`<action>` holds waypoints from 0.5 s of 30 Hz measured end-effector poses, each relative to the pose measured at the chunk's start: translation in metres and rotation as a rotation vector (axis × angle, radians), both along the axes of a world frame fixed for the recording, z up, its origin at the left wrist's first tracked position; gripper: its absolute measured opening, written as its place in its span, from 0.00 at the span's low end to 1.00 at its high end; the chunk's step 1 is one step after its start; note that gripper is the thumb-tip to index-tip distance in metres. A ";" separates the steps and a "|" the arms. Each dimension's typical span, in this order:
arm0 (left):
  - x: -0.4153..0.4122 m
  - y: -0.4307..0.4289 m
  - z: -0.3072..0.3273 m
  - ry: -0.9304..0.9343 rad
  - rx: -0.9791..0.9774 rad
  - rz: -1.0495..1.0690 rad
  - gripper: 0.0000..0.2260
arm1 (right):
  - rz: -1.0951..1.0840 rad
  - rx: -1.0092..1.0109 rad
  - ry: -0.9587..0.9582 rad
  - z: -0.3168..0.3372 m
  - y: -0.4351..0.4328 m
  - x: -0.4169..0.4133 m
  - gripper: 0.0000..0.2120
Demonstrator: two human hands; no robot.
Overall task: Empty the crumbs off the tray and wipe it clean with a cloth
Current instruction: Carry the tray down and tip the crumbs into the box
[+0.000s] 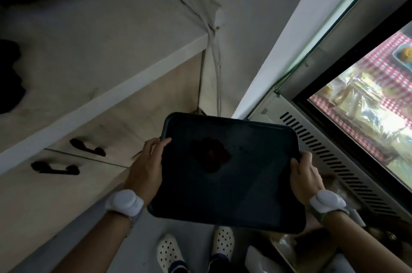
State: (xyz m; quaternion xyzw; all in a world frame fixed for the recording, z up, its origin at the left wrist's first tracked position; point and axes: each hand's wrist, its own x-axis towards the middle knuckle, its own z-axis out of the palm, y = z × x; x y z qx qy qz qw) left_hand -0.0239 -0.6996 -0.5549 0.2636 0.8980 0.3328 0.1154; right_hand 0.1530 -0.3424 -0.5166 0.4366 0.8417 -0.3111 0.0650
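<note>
A dark rectangular tray (256,194) with rounded corners is held level in front of me, above the floor. My left hand (146,167) grips its left edge, thumb curled over the rim. At the right edge my right hand (304,178) grips the rim the same way. A dark reddish-brown patch of crumbs or residue (210,154) lies near the tray's middle, with a few small specks to its right. No cloth is in view.
A light wooden cabinet with two black handles (88,147) and a white counter edge (107,96) stands at the left. A glass display case (365,98) with a vented base (323,154) stands on the right. My white perforated shoes (170,252) are on the grey floor below.
</note>
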 end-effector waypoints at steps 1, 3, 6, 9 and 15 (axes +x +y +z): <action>0.000 0.000 -0.014 0.000 -0.007 -0.006 0.29 | -0.003 -0.001 0.000 -0.012 -0.001 -0.001 0.11; -0.002 0.000 -0.038 -0.008 -0.025 -0.014 0.29 | -0.014 -0.018 -0.012 -0.033 -0.002 -0.003 0.13; 0.002 -0.002 -0.069 -0.028 -0.053 -0.012 0.30 | -0.020 -0.037 -0.040 -0.064 -0.003 -0.004 0.13; -0.002 -0.003 -0.097 -0.043 -0.073 0.006 0.31 | -0.011 -0.043 -0.062 -0.095 -0.004 -0.009 0.15; -0.009 0.001 -0.147 0.037 -0.142 0.037 0.32 | 0.026 -0.047 -0.113 -0.152 -0.001 -0.022 0.15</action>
